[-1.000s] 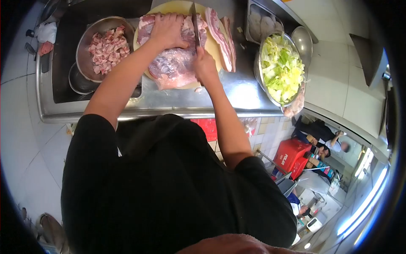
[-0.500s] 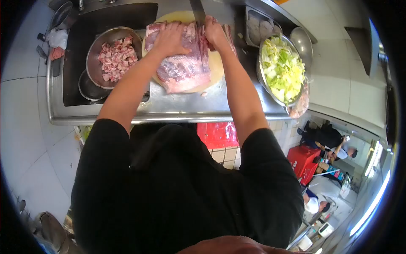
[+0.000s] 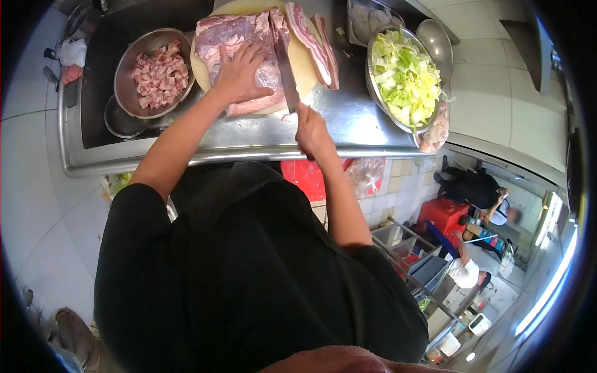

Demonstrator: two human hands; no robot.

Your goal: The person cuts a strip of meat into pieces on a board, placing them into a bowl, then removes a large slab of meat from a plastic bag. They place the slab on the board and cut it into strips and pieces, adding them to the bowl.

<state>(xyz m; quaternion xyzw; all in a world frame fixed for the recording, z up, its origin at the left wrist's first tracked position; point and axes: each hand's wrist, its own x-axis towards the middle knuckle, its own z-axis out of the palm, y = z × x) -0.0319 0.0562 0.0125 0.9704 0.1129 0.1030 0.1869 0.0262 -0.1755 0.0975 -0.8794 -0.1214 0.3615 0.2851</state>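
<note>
My left hand (image 3: 239, 76) lies spread and flat on a big slab of raw meat (image 3: 214, 38), which looks like pork belly. Closed around the handle of a long kitchen knife (image 3: 287, 74) is my right hand (image 3: 314, 132), near the counter's front edge. The blade points away from me and runs along the slab's right side. Beneath the slab is a round, pale cutting board (image 3: 306, 67). A long meat strip (image 3: 309, 40) lies right of the blade, partly on the board, with a second strip (image 3: 326, 51) beside it.
On the left, a metal bowl of diced meat (image 3: 160, 78) stands over the sink (image 3: 93, 118). To the right are a bowl of chopped lettuce (image 3: 407, 81) and a metal tray (image 3: 357, 28). Two people (image 3: 469, 186) are in the background at right.
My right hand has come back toward me with the knife, from the slab's far end to near the counter edge. The strips now show to the right. My left hand stays on the slab.
</note>
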